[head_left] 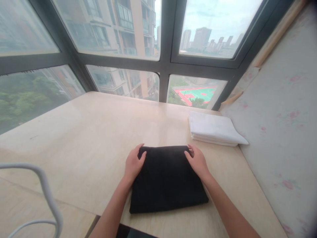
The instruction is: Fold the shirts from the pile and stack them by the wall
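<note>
A black folded cloth (pixel 168 180) lies flat on the pale wooden surface in front of me. My left hand (pixel 134 162) grips its far left corner, with the thumb on top and the fingers around the edge. At the far right corner, my right hand (pixel 197 160) holds the cloth the same way, its fingertips partly hidden behind the edge. Behind and to the right of the black cloth rests a stack of folded white cloth (pixel 213 129), touched by neither hand.
The pale surface (pixel 81 138) reaches back to the dark window frames (pixel 163 82). A flowered wall (pixel 279 142) rises on the right. A white curved tube (pixel 47 191) stands at the lower left. Something dark shows at the bottom edge.
</note>
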Demonstrator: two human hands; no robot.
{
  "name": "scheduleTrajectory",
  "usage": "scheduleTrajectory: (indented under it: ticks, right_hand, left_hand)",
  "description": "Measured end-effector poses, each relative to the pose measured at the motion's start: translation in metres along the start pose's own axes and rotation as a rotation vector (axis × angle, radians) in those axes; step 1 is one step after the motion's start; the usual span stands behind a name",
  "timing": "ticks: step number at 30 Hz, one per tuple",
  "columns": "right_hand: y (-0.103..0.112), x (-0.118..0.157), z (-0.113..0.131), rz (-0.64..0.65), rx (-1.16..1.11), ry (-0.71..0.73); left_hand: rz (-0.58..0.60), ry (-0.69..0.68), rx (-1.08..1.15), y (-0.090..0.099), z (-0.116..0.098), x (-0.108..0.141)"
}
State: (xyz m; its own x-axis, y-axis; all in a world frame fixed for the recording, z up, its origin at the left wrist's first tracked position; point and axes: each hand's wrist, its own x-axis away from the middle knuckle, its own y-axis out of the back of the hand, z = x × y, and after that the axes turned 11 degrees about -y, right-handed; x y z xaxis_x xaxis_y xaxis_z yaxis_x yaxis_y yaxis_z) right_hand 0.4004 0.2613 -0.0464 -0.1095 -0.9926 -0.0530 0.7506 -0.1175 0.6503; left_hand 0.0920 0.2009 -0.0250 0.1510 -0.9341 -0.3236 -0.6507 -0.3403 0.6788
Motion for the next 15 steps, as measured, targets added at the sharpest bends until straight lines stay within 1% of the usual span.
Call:
scheduleTrajectory:
  ticks: [3,5,6,9,12,15]
  right_hand:
    - [0.0,-0.014,0.0,-0.04,0.077,-0.04]
    - [0.001,-0.026,0.003,-0.032,0.181,0.003]
    - [0.001,-0.032,0.004,-0.006,0.241,0.051]
    - [0.005,-0.048,0.01,0.133,0.365,0.182]
    - [0.01,-0.053,0.017,0.224,0.367,0.228]
    - [0.019,-0.047,0.025,0.259,0.346,0.264]
  left_hand:
    - [0.011,-0.024,0.006,-0.002,0.001,-0.005]
    - [0.02,-0.037,-0.003,-0.002,0.001,-0.006]
    - [0.022,-0.044,-0.013,-0.003,0.0,-0.006]
    - [0.023,-0.069,-0.062,-0.005,-0.001,-0.004]
    - [0.031,-0.092,-0.094,-0.006,-0.002,-0.002]
    - [0.03,-0.099,-0.095,-0.006,-0.002,-0.001]
